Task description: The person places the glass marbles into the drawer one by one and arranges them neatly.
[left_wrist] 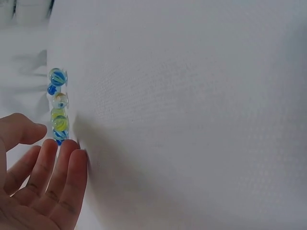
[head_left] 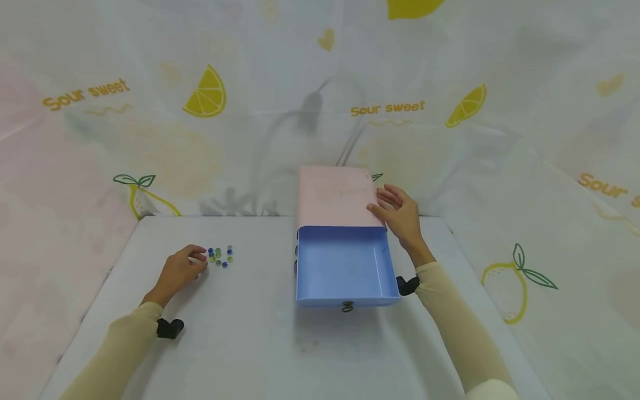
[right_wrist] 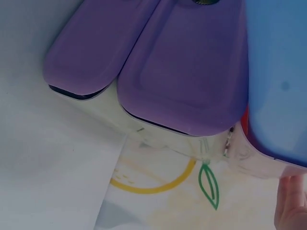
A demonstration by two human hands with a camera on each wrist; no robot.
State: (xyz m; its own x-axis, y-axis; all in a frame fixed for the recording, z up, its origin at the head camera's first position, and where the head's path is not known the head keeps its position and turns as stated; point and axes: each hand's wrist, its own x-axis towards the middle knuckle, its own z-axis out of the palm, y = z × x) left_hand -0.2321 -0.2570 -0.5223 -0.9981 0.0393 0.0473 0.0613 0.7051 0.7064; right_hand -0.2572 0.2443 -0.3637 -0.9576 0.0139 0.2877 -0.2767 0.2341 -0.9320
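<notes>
Lemon-printed cloth point(head_left: 280, 55) hangs behind your white bench point(head_left: 240, 344). Your left hand point(head_left: 182, 269) is just beside the loose marbles point(head_left: 218, 254) on the left of the bench, fingers loosely bent, thumb apart, gripping nothing; whether they touch, you cannot tell. Your right hand point(head_left: 404, 215) rests its relaxed, parted fingers against the right side of the pink cabinet point(head_left: 335, 197), whose blue drawer point(head_left: 340, 266) is pulled out toward you. Purple drawers point(right_wrist: 187, 67) sit beneath it.
</notes>
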